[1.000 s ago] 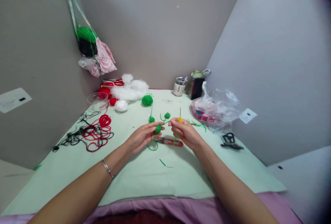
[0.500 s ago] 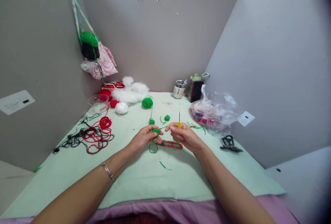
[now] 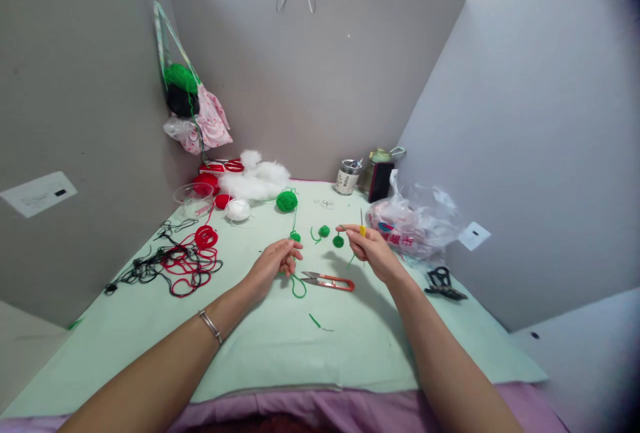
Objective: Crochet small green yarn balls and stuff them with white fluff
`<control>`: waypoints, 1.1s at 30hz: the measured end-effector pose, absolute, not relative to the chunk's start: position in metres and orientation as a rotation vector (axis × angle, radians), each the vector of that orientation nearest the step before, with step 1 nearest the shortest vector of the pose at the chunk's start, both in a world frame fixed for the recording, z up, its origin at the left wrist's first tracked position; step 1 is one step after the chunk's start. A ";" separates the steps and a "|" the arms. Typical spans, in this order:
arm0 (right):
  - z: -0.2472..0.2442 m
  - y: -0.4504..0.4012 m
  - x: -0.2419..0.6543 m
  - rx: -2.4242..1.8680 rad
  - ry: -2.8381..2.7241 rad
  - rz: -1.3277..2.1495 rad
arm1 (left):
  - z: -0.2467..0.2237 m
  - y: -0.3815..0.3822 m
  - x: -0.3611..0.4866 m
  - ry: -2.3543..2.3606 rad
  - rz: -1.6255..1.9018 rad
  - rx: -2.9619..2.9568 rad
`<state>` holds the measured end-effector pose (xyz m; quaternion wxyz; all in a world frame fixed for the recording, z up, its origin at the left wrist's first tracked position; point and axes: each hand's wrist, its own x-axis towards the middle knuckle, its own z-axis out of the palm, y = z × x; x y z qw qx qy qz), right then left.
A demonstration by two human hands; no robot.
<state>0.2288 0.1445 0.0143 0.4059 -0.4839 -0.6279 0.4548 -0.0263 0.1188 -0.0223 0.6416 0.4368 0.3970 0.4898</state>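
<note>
My right hand (image 3: 369, 246) is closed around a crochet hook with a yellow grip (image 3: 363, 230), its metal shaft upright. From its thumb and forefinger a small round green crocheted piece (image 3: 339, 241) hangs by a strand. My left hand (image 3: 276, 262) is low over the table, fingers loosely curled and apart, with no piece visible in it. A loop of green yarn (image 3: 299, 290) lies just below those fingers, and a small green crocheted bit (image 3: 295, 237) is beyond them. Between my hands rest orange-handled thread snips (image 3: 330, 281). Another small green ball-shaped piece (image 3: 324, 231) lies nearby.
A green yarn ball (image 3: 287, 202), white stuffing (image 3: 255, 180) and a white yarn ball (image 3: 237, 210) sit at the back. Tangled black and red cord (image 3: 185, 260) covers the left. A plastic bag (image 3: 415, 220), a pen tin (image 3: 347, 178) and a black claw clip (image 3: 445, 284) stand right.
The round green piece has left my left hand and now dangles from my right hand, which has moved right and up. My left hand has loosened and shifted left. The snips are now uncovered.
</note>
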 end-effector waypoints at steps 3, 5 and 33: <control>0.008 0.152 0.237 -1.380 -1.640 0.864 | -0.023 0.124 -0.033 0.942 1.211 0.967; 0.002 0.154 0.240 -1.470 -1.668 0.673 | -0.024 0.128 -0.037 0.959 1.261 0.952; -0.024 0.109 0.154 -1.358 -2.502 0.469 | -0.045 0.148 -0.050 1.175 1.132 1.129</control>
